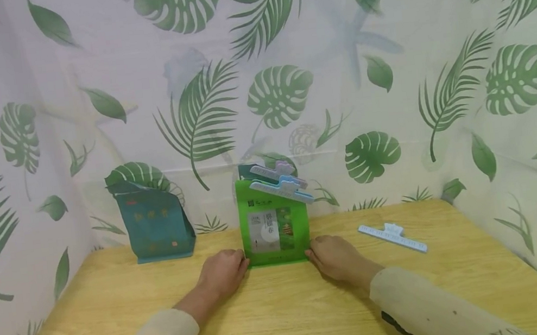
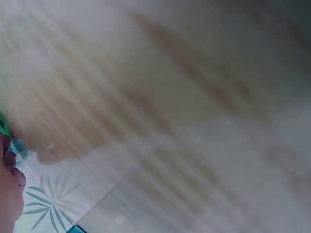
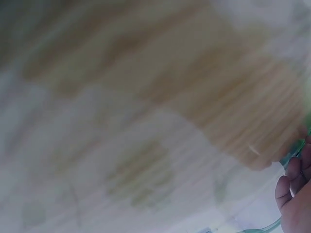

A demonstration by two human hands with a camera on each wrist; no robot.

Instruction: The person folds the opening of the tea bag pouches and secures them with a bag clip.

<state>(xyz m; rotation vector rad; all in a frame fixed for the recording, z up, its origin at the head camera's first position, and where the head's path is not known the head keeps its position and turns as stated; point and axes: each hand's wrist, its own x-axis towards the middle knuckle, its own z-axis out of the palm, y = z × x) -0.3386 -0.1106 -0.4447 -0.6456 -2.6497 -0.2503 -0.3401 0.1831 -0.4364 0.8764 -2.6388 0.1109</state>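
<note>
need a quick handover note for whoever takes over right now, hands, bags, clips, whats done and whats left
Left hand: on the table, touching the lower left edge of the green bag.
Right hand: on the table, touching the bag's lower right edge.
Green bag: upright at table centre, its top carrying a blue clip, with a purple clip just behind; whether the purple one grips it is unclear.
Teal bag: upright at back left, no clip visible on it.
Spare blue clip: flat on the table, right of the hands.
Done: green bag clipped. Left, probably: the teal bag.

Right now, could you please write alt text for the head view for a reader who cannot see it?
Left hand and right hand touch the base of an upright green pouch bearing two clips on a wooden table. A teal pouch stands left; a loose clip lies right.
</note>
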